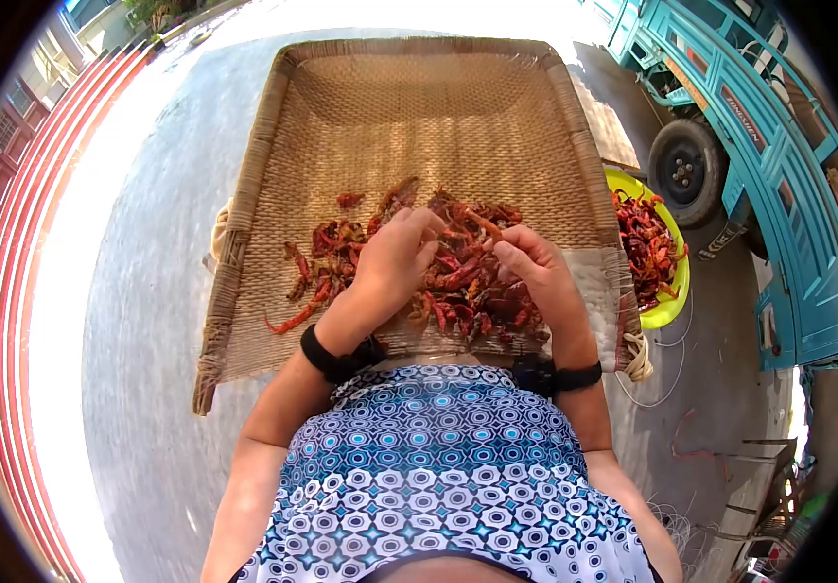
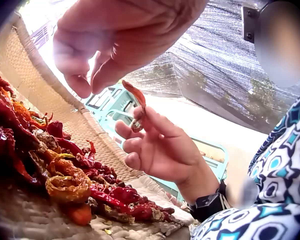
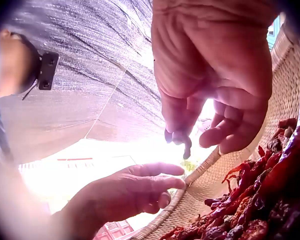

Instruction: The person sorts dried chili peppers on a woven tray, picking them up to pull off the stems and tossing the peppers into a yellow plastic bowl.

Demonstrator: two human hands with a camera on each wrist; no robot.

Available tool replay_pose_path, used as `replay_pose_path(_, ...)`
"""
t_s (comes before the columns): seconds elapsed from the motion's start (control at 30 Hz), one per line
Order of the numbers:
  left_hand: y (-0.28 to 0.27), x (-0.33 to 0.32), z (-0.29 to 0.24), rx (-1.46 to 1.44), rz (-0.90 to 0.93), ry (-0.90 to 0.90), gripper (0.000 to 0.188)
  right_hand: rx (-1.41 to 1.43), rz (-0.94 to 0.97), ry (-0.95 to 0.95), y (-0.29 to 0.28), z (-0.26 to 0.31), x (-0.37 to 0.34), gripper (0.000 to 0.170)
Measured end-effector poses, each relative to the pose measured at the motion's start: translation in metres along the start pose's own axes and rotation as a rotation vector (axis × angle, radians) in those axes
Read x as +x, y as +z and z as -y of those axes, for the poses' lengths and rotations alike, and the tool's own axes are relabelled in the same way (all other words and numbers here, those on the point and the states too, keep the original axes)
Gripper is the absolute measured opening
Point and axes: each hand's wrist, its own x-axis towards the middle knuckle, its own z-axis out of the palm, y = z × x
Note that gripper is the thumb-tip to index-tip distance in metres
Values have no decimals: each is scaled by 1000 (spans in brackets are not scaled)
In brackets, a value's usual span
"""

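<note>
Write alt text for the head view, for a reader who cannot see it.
A person's right hand pinches an orange-red chili above a heap of wrinkled red chilies on a large woven tray, the left hand close by. To the tray's right, a yellow basin holds more red chilies, near a teal vehicle.

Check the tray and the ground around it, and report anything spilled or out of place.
No spill shows: the dried peppers lie inside the woven tray, others in the yellow basin. The untidy spot is a tangle of wire on the ground at the head view's lower right, in loose loops rather than coiled.
</note>
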Motion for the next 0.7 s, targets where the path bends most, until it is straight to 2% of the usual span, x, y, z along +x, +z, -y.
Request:
replay_pose_path(0.1, 2, 0, 3, 71, 221, 33, 17, 475, -38, 57, -14, 1, -2, 20)
replay_pose_path(0.23, 16, -4, 13, 220, 327, 122, 22, 577, -448, -61, -47, -16, 1, 25)
replay_pose_path(0.33, 23, -2, 19, 353, 337, 157, 19, 1116, -443, -249, -82, -13, -5, 30)
replay_pose_path(0.43, 26, -2, 25, 325, 315, 167, 16, 1111, -396, -147, -93, -8, -8, 32)
replay_pose_path(0.47, 27, -1, 25, 296, 304, 168, 15, 1017, -466, -79, -86, -11, -10, 27)
replay_pose_path(0.57, 27, 0, 15, 298, 293, 112, 15, 446, -342, 48, -49, -9, -7, 22)
replay_pose_path(0.63, 26, -2, 11, 383, 304, 112, 15, 24, -166, 114, -29, -8, -2, 19)
replay_pose_path(0.7, 29, -2, 5, 409, 309, 119, 16, -279, -162, 97, -10, -15, 1, 25)
